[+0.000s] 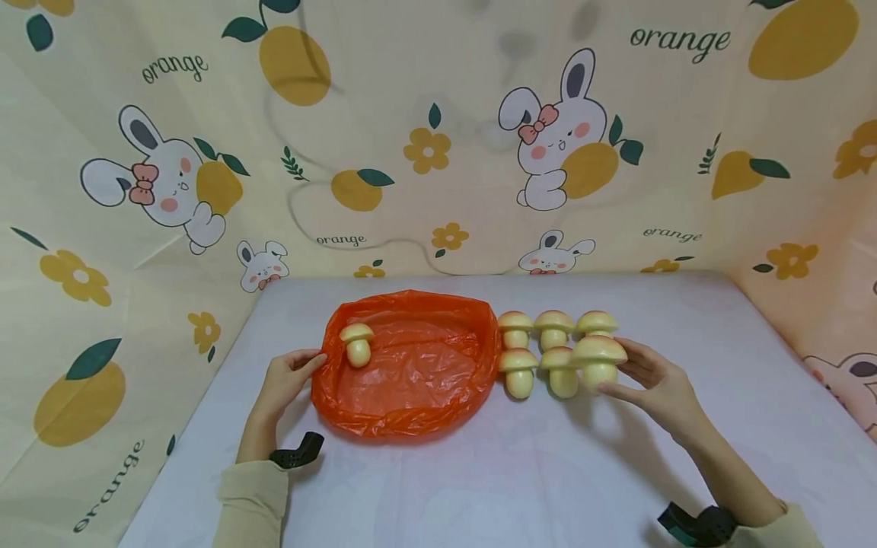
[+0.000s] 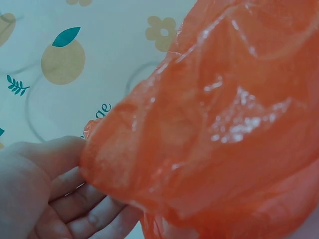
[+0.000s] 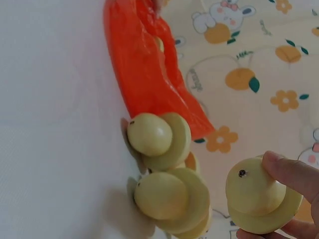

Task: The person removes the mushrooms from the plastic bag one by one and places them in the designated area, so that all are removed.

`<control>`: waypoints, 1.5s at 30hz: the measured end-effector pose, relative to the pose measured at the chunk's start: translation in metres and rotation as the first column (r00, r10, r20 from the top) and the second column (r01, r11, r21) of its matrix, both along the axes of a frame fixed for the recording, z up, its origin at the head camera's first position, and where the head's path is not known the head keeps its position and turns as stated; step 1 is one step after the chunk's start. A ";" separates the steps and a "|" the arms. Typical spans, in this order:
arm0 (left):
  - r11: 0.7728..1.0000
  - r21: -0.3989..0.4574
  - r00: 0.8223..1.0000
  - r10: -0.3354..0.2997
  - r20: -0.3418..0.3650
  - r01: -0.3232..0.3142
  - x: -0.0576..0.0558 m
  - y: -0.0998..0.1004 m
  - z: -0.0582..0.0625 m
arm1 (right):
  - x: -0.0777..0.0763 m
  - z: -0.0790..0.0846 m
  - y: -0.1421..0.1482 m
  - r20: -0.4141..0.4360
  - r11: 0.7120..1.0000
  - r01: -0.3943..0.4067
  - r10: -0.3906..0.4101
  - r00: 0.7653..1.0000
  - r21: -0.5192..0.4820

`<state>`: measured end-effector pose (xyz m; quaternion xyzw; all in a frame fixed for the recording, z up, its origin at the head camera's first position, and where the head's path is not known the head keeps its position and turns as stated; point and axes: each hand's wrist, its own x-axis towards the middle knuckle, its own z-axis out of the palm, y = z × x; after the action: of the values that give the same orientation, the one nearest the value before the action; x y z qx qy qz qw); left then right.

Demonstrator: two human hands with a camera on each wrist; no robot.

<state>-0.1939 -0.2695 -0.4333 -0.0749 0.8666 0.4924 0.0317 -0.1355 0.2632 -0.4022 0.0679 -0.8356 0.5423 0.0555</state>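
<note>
An orange-red plastic bag (image 1: 411, 415) lies spread open on the table, its rim rolled into a rough oval. Inside it, towards the left, is one toy mushroom (image 1: 358, 346). My left hand (image 1: 284, 384) pinches the bag's left rim between thumb and fingers; the left wrist view shows the thin plastic (image 2: 209, 139) close up. My right hand (image 1: 654, 388) grips another toy mushroom (image 3: 256, 191), pale yellow with a pinkish cap top, raised above the table. Beside the bag's right edge several like mushrooms (image 1: 519, 377) lie in two rows.
A white cloth covers the table (image 1: 438, 487). Behind and at both sides hangs a cream curtain (image 1: 425, 84) printed with rabbits and oranges. Dark camera mounts sit on the left wrist (image 1: 298, 450) and the right wrist (image 1: 699, 525).
</note>
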 end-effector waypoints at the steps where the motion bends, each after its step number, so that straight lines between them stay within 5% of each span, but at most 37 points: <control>1: 1.000 -0.001 1.000 -0.001 0.001 0.001 0.000 0.000 0.000 | 0.000 -0.001 0.002 0.003 1.000 0.004 -0.004 1.000 0.000; 36: 1.000 -0.016 0.999 0.001 0.038 -0.001 -0.001 -0.002 -0.001 | -0.013 -0.030 0.025 0.071 0.994 0.074 -0.069 0.995 -0.079; 45: 1.000 -0.020 0.999 -0.006 0.032 0.006 -0.001 -0.002 -0.001 | -0.013 -0.036 0.029 0.096 0.997 0.079 -0.077 0.992 -0.013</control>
<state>-0.1947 -0.2711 -0.4346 -0.0806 0.8710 0.4824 0.0465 -0.1488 0.2924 -0.4379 0.0087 -0.8346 0.5494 0.0374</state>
